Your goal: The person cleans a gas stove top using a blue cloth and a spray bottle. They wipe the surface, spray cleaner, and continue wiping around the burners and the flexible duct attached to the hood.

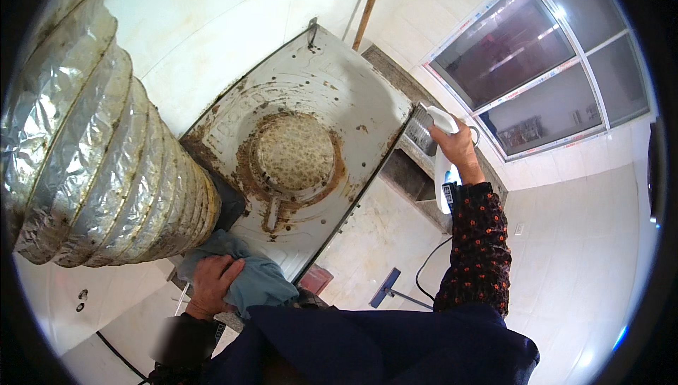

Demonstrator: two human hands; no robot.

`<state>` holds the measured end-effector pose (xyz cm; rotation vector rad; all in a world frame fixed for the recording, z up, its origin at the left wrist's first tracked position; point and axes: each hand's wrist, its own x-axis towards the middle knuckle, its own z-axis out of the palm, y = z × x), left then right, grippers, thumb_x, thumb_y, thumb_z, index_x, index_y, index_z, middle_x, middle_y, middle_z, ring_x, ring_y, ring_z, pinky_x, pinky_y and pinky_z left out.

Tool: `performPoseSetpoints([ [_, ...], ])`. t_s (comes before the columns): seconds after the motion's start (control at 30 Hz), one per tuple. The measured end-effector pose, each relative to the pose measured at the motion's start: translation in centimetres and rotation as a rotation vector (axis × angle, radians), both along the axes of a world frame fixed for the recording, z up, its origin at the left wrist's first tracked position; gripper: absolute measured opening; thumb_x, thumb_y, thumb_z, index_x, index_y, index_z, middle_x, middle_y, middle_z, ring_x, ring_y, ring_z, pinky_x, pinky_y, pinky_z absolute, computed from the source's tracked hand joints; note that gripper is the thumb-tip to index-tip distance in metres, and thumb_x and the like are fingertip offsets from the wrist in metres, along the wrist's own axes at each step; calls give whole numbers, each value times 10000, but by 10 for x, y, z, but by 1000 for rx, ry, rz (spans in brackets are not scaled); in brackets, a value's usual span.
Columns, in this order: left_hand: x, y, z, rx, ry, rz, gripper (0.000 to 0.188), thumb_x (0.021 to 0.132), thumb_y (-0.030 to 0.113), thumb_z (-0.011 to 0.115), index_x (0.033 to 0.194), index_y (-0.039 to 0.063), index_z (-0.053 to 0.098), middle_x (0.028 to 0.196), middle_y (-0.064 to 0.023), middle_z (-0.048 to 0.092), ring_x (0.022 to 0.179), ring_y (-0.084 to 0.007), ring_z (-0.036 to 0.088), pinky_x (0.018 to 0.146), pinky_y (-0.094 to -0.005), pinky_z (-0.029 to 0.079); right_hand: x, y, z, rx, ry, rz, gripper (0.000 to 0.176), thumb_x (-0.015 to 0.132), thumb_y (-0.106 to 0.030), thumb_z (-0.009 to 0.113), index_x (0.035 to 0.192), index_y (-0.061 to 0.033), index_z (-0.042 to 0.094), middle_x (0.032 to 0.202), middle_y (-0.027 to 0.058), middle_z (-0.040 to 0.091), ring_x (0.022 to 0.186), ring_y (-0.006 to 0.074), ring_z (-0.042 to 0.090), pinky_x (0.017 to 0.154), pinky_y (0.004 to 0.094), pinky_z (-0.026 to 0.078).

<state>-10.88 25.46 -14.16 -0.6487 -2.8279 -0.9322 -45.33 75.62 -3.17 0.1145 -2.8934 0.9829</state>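
Note:
My right hand grips a white spray bottle around its trigger head, past the right edge of a large grimy metal panel. Brown, rust-coloured grime rings a round mottled area in the panel's middle. My left hand presses on a blue-grey cloth at the panel's near corner, its fingers partly bent over the fabric. Part of the cloth hides that corner. Just beyond my left hand is the end of a stained foil duct.
A grey ribbed object lies beside the spray bottle, over a stone counter with an opening. A wooden pole leans at the back wall. To the right is a window. Below stand a blue-headed floor tool and a red object.

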Motion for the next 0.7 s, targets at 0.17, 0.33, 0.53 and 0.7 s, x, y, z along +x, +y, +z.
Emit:
performPoseSetpoints([
  [0.17,-1,1,0,-27,11,7,1084,344,354,852,1375,148,588,1223,-115,575,1068,-361,569,884,-507,434,20,5,0,-67,18,49,394,848,-235,754,1166,-6,716,954,137,761,870,177,704,825,351,551],
  [0.33,-2,1,1,-33,15,10,1031,401,401,836,1367,136,592,1208,-118,578,1041,-357,571,871,-505,435,31,1,-4,-18,-65,-11,389,841,-220,744,1160,1,712,947,146,762,855,181,705,817,350,552],
  [0.53,-3,2,0,-53,77,13,971,492,531,775,1356,126,594,1189,-124,579,1023,-361,573,869,-506,437,5,11,-17,-6,105,-125,470,814,-262,765,1183,22,699,958,178,764,890,218,732,821,359,557],
  [0.7,-3,1,3,-42,34,2,941,536,552,756,1359,128,591,1196,-129,579,1018,-363,575,872,-505,436,-14,17,-30,22,43,-178,520,796,-292,765,1180,51,689,934,199,760,873,254,744,801,376,565],
])
